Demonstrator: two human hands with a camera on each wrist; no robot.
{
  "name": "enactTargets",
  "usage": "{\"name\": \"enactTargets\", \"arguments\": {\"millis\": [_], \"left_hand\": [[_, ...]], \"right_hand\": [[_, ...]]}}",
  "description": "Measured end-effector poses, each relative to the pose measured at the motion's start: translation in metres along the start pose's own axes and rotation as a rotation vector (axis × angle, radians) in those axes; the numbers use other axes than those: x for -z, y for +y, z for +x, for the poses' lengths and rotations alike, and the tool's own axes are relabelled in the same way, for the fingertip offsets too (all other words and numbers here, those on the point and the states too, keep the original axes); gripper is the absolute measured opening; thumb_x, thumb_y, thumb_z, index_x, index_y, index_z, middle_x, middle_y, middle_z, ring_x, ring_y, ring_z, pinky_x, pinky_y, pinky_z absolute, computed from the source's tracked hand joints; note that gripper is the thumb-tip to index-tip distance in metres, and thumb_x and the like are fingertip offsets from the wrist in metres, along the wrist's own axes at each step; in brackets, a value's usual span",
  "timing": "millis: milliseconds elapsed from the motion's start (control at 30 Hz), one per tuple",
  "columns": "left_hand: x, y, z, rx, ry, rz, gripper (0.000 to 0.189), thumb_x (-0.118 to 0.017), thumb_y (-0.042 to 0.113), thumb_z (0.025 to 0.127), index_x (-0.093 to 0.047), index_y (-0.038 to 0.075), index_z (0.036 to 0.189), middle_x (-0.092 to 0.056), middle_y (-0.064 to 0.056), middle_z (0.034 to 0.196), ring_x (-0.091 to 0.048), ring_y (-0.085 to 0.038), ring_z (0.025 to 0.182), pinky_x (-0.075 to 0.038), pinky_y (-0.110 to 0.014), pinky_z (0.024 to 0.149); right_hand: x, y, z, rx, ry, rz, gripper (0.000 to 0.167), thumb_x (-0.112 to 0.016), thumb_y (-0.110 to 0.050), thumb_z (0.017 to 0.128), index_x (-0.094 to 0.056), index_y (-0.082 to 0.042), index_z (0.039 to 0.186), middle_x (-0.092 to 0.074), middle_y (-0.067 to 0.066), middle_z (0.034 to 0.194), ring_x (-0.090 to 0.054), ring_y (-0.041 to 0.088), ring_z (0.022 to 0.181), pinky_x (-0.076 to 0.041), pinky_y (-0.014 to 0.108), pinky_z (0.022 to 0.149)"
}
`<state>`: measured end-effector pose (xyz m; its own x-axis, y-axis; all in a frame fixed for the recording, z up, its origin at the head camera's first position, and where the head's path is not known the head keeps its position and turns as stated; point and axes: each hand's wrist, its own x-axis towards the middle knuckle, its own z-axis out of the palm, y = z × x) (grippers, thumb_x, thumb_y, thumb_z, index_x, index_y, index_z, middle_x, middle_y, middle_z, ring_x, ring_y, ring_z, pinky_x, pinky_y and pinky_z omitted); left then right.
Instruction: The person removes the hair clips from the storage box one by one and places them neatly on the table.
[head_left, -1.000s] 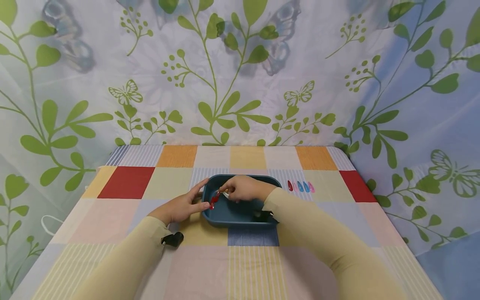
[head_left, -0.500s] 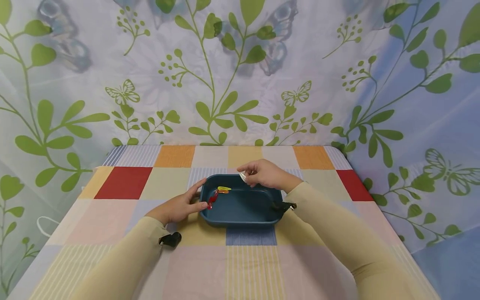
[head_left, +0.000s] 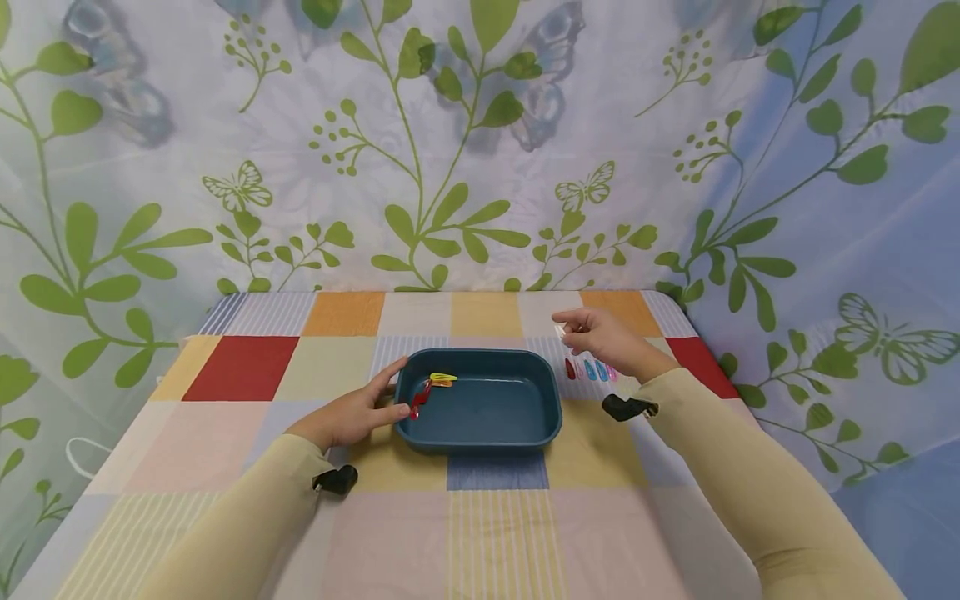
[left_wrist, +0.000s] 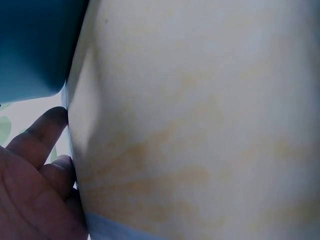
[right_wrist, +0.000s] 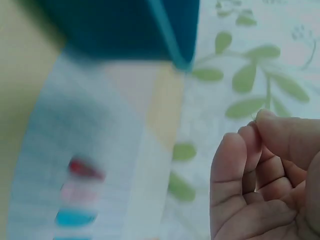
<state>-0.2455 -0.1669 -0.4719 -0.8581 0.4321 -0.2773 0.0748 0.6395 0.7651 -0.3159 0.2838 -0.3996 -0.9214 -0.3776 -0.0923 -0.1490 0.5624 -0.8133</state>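
My left hand (head_left: 352, 415) rests against the left end of a dark blue tray (head_left: 480, 440), fingers spread behind it and thumb at its rim. Inside the tray, by that end, lie a yellow snap hair clip (head_left: 444, 377), an orange one just below it and shiny red ones (head_left: 421, 398). Over the cloth right of the tray, my right hand (head_left: 606, 342) pinches a small white hair clip (head_left: 560, 331) between thumb and forefinger. In the right wrist view the fingertips hide nearly all of it. The left wrist view shows fingers (left_wrist: 37, 137) beneath the tray's corner.
A row of hair clips, dark red (head_left: 570, 368), pink and blue (head_left: 590, 371), lies on the patchwork tablecloth (head_left: 502, 533) right of the tray, just below my right hand. A leaf-patterned curtain (head_left: 465, 125) hangs behind the table. A white cord (head_left: 71, 458) loops at the left.
My right hand has lifted the white clip up out of the tray and carried it right, above the clip row. The left hand stays on the tray; the head view shifts slightly.
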Motion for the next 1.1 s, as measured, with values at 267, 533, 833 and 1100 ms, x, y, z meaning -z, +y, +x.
{"name": "enactTargets", "arguments": {"millis": [267, 533, 833, 1100], "left_hand": [[0.000, 0.000, -0.001, -0.003, -0.003, -0.003, 0.089, -0.064, 0.055, 0.102, -0.005, 0.049, 0.167, -0.038, -0.020, 0.168, -0.036, -0.046, 0.155, -0.027, -0.076, 0.119], [0.000, 0.000, 0.001, 0.003, -0.003, 0.001, 0.088, -0.063, 0.055, 0.102, -0.004, 0.049, 0.167, -0.038, -0.021, 0.168, -0.035, -0.047, 0.155, -0.027, -0.077, 0.118], [-0.001, 0.001, 0.000, -0.009, -0.005, -0.006, 0.088, -0.063, 0.053, 0.103, -0.004, 0.048, 0.167, -0.037, -0.020, 0.168, -0.035, -0.047, 0.155, -0.027, -0.076, 0.120], [0.000, 0.001, 0.000, -0.013, -0.007, 0.000, 0.087, -0.063, 0.052, 0.103, -0.005, 0.049, 0.167, -0.037, -0.020, 0.168, -0.036, -0.047, 0.155, -0.026, -0.076, 0.120]], "right_hand": [[0.028, 0.052, -0.023, -0.090, 0.083, -0.031, 0.052, -0.061, -0.007, 0.105, -0.047, 0.006, 0.154, -0.064, 0.021, 0.113, -0.060, 0.020, 0.100, -0.058, 0.034, 0.084], [0.040, 0.088, -0.036, -0.233, 0.144, -0.128, 0.051, -0.063, -0.009, 0.104, -0.051, 0.003, 0.152, -0.065, 0.015, 0.110, -0.053, 0.021, 0.082, -0.049, 0.029, 0.069], [0.038, 0.101, -0.038, -0.269, 0.153, -0.185, 0.047, -0.064, -0.010, 0.102, -0.058, 0.004, 0.146, -0.064, 0.008, 0.099, -0.052, 0.017, 0.080, -0.044, 0.024, 0.064], [0.034, 0.110, -0.034, -0.347, 0.120, -0.148, 0.051, -0.066, -0.012, 0.100, -0.057, 0.002, 0.148, -0.061, 0.003, 0.093, -0.049, 0.017, 0.071, -0.042, 0.026, 0.059]]}}
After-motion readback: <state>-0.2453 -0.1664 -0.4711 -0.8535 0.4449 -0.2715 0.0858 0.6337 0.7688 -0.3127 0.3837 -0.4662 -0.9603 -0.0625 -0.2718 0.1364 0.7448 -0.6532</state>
